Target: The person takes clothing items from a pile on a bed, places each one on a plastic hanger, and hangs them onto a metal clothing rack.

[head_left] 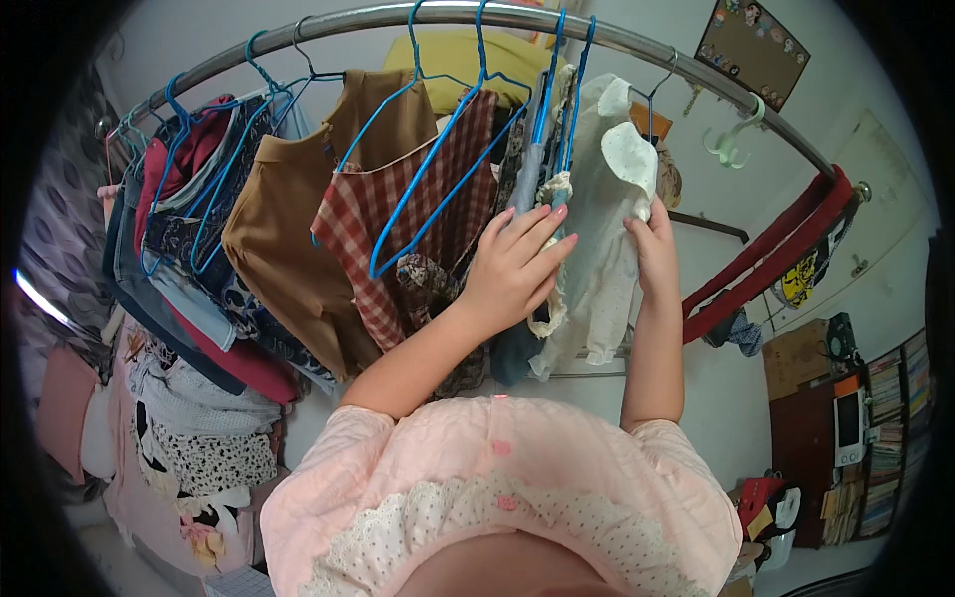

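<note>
A sheer white blouse (604, 249) with a rounded collar hangs on a dark-hooked hanger from the metal rail (637, 44). Below the collar, my right hand (657, 254) pinches its front edge between thumb and fingers. My left hand (519, 261) lies with its fingers stretched out against the narrow hanging garments just left of the blouse, including a grey-blue one (527, 179). Lace trim shows beside those fingertips. Left of that hand hangs a red checked sleeveless top (383, 214), partly crossed by a blue hanger (430, 194).
Brown garments (288, 219) and several dark and red clothes fill the rail's left side. A pale green hook (729, 144) and red cloth (766, 254) hang at right. Folded clothes (214, 418) are piled lower left; a bookshelf (885, 428) stands at far right.
</note>
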A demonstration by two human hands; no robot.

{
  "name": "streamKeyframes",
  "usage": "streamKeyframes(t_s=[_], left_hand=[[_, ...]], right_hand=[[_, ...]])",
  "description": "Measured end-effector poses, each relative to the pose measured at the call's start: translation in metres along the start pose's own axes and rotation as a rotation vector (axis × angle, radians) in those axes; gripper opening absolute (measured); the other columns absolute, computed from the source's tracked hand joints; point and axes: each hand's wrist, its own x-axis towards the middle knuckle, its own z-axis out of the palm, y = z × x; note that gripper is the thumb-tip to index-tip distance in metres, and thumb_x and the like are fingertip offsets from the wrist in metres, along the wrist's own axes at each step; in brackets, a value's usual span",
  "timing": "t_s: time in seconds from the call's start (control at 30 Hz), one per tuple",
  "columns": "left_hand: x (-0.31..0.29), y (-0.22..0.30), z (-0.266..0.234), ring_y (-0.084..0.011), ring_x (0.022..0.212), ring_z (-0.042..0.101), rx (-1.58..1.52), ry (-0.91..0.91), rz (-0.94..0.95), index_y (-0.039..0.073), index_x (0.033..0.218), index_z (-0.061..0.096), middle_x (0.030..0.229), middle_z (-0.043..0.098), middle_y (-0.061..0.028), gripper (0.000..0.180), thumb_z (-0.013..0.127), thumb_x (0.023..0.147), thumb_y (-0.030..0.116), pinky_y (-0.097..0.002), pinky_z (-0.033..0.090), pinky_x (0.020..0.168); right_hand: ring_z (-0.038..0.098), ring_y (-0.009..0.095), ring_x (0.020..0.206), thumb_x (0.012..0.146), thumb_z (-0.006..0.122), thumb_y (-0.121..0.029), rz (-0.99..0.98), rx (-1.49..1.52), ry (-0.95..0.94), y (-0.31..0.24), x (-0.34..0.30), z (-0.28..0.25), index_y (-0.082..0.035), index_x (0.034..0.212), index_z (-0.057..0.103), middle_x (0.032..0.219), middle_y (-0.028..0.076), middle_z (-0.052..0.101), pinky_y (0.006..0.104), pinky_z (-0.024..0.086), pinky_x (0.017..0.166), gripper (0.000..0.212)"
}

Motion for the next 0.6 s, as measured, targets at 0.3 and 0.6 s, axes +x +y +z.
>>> streamKeyframes(t_s=[0.3, 0.6], left_hand=[[-0.024, -0.004, 0.016, -0.0304, 0.113, 0.043, 0.036, 0.129, -0.092, 0.008, 0.110, 0.054, 0.123, 0.046, -0.0126, 0.041, 0.056, 0.070, 0.005, -0.0447, 0.035, 0.092], [-0.056, 0.005, 0.006, -0.0348, 0.116, 0.038, 0.187, 0.073, -0.206, 0.008, 0.115, 0.052, 0.125, 0.042, -0.0119, 0.046, 0.053, 0.069, 0.003, -0.0467, 0.033, 0.094]], right_hand=[[0.021, 0.023, 0.130, 0.079, 0.035, 0.006, -0.231, -0.275, 0.117, -0.003, -0.049, 0.026, -0.002, 0.136, 0.020, 0.140, 0.014, 0.022, 0.0311, 0.015, 0.104, 0.059], [0.024, 0.036, 0.127, 0.073, 0.035, 0.011, -0.460, -0.490, 0.075, 0.050, -0.075, 0.044, 0.004, 0.130, 0.027, 0.138, 0.023, 0.023, 0.0408, 0.019, 0.104, 0.058]])
